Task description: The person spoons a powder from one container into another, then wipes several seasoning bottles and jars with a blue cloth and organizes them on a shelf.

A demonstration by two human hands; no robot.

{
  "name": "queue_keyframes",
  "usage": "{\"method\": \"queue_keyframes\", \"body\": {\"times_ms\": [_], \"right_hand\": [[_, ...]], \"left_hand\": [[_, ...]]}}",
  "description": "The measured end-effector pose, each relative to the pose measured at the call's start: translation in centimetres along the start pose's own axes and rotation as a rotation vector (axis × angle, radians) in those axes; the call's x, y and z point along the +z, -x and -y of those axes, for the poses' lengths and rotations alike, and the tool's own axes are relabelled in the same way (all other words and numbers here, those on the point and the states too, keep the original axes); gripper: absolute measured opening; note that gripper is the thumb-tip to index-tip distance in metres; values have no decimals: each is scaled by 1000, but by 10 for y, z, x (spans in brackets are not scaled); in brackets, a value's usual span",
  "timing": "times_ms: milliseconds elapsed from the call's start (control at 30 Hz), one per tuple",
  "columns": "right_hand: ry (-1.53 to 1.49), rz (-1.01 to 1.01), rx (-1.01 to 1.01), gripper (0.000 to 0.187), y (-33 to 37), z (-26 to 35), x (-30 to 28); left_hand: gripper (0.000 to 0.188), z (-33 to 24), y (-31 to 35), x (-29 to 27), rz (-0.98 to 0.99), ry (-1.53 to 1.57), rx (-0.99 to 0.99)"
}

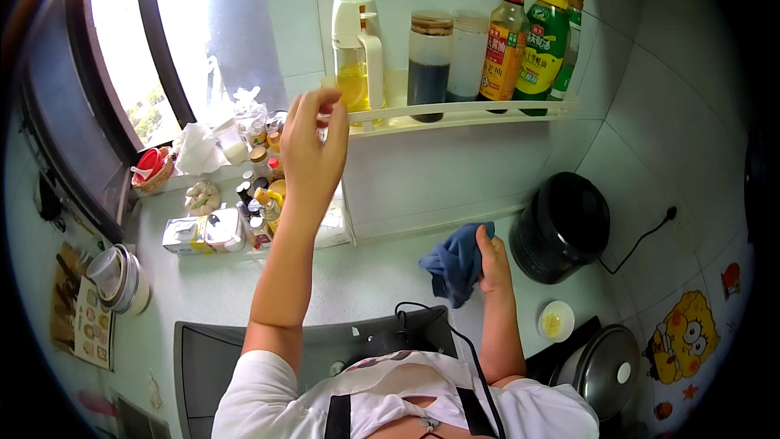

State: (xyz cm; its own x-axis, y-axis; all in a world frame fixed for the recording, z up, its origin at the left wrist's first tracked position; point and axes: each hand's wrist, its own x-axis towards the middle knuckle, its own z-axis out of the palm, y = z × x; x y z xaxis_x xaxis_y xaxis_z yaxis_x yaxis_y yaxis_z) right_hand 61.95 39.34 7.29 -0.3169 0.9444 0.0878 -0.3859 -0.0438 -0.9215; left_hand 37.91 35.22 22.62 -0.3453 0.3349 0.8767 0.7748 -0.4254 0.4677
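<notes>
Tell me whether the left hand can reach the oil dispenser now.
Probably yes: the left hand is raised close beside the oil dispenser at the left end of the shelf, with nothing visible blocking it, though depth is uncertain.

L hand (312, 136) up, prob. half-curled; R hand (492, 262) gripping.

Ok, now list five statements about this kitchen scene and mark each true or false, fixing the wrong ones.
1. The left hand is raised near the white-topped dispenser. True.
2. The right hand is lifted higher in the picture than the left hand. False: it is lower.
3. The right hand holds a blue cloth. True.
4. A green bottle with a yellow cap stands on the wall shelf. True.
5. On the counter just right of the right hand is a red kettle. False: a rounded black appliance stands there.
</notes>
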Motion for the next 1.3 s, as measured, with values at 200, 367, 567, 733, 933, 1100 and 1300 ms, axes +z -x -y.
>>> {"method": "queue_keyframes", "body": {"times_ms": [200, 367, 567, 733, 933, 1100, 1300], "right_hand": [[57, 43, 45, 40, -11, -12, -8], [62, 119, -4, 38, -14, -13, 0], [29, 132, 25, 38, -12, -17, -1], [48, 117, 63, 41, -8, -19, 3], [95, 83, 24, 42, -11, -24, 13], [82, 90, -10, 42, -14, -32, 22], [92, 31, 53, 45, -8, -31, 34]], "left_hand": [[25, -6, -42, 26, 325, -31, -311], [26, 12, -48, 46, 337, 537, -439], [23, 23, -59, 48, 363, 636, -385], [24, 27, -60, 44, 378, 656, -353], [21, 18, -69, 34, 315, 687, -241], [28, 1, -84, 0, 330, 720, -170], [32, -14, -96, -58, 229, 746, -30]]}}
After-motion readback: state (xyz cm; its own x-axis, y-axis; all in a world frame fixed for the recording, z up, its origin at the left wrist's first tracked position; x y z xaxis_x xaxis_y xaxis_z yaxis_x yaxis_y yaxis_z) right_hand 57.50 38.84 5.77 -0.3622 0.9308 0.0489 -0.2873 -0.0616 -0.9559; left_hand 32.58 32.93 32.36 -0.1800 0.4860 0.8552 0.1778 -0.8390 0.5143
